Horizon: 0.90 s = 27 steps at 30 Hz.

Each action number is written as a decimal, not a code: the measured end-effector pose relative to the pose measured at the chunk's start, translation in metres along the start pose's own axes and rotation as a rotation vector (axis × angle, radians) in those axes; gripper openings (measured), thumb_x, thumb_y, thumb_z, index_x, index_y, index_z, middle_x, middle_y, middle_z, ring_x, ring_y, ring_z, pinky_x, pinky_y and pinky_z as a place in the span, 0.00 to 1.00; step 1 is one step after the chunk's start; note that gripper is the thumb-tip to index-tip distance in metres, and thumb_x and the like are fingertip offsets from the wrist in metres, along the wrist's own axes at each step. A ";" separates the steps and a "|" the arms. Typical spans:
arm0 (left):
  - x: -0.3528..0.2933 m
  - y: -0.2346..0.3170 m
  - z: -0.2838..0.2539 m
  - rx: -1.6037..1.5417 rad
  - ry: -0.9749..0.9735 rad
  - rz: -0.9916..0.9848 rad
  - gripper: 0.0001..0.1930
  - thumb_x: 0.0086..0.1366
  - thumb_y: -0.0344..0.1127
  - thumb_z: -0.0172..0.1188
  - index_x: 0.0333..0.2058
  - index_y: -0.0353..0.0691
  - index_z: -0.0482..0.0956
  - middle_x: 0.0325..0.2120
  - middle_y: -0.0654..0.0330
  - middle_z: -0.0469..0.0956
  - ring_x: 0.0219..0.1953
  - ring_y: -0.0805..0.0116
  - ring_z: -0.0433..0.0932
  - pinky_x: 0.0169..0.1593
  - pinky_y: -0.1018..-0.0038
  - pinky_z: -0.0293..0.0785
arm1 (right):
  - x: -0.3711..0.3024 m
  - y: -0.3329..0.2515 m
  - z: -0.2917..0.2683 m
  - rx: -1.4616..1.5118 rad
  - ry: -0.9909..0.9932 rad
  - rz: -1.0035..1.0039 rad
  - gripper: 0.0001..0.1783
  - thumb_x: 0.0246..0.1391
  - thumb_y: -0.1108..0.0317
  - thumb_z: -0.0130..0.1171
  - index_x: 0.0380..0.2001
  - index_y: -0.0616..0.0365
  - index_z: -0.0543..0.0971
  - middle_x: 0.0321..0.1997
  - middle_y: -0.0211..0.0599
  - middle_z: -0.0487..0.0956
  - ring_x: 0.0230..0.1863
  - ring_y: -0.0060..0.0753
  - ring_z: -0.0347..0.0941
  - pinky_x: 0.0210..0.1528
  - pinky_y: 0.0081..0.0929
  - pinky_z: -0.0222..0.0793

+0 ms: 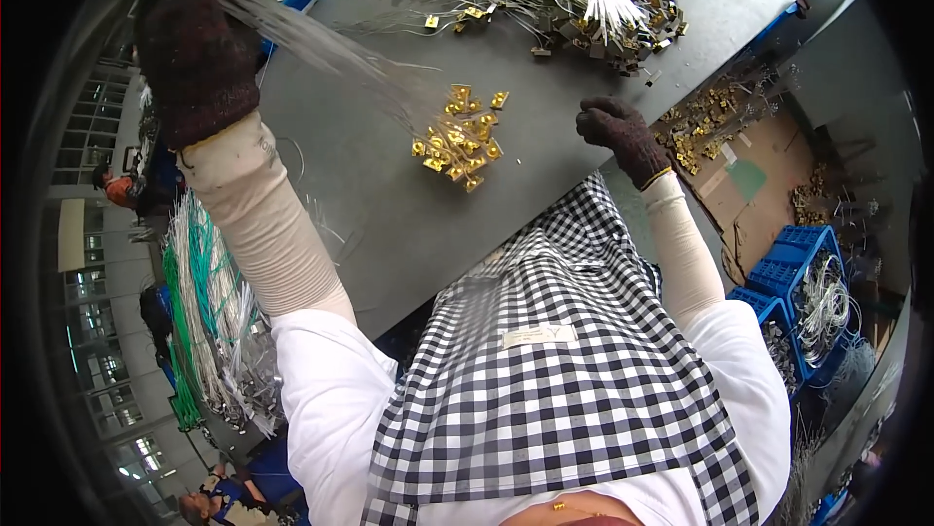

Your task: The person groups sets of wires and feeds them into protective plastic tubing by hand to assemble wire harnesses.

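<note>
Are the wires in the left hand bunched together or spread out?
Bunched: the wires run in one sheaf from the left hand to a cluster of gold-coloured ends.

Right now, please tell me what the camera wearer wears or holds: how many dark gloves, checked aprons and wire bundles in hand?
Dark gloves: 2
Checked apron: 1
Wire bundle in hand: 1
Total: 4

Knit gloves [201, 73]: dark maroon, yellow-edged cuffs [658, 179], at ten and two o'clock. Sleeve covers [263, 224]: beige, ribbed. Shirt [326, 395]: white. Apron [555, 409]: black-and-white checked; pale rectangular label [540, 336], five o'clock.
</note>
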State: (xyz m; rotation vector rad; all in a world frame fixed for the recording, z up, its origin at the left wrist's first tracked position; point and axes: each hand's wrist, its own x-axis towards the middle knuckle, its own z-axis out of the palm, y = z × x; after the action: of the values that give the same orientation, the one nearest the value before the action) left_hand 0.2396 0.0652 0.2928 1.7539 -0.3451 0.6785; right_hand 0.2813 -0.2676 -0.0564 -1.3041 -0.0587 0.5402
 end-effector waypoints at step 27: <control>-0.021 0.002 0.066 -0.050 -0.039 -0.129 0.15 0.70 0.40 0.58 0.47 0.34 0.80 0.28 0.59 0.82 0.32 0.70 0.81 0.39 0.74 0.78 | 0.102 0.022 0.071 -0.881 0.048 -0.216 0.21 0.57 0.60 0.58 0.52 0.53 0.80 0.46 0.49 0.83 0.47 0.49 0.80 0.47 0.37 0.75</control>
State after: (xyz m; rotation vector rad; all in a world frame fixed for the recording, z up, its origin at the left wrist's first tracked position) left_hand 0.2395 -0.0002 0.2702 1.7274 -0.2706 0.5393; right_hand 0.3391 -0.1589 -0.0835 -2.1345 -0.4306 0.2920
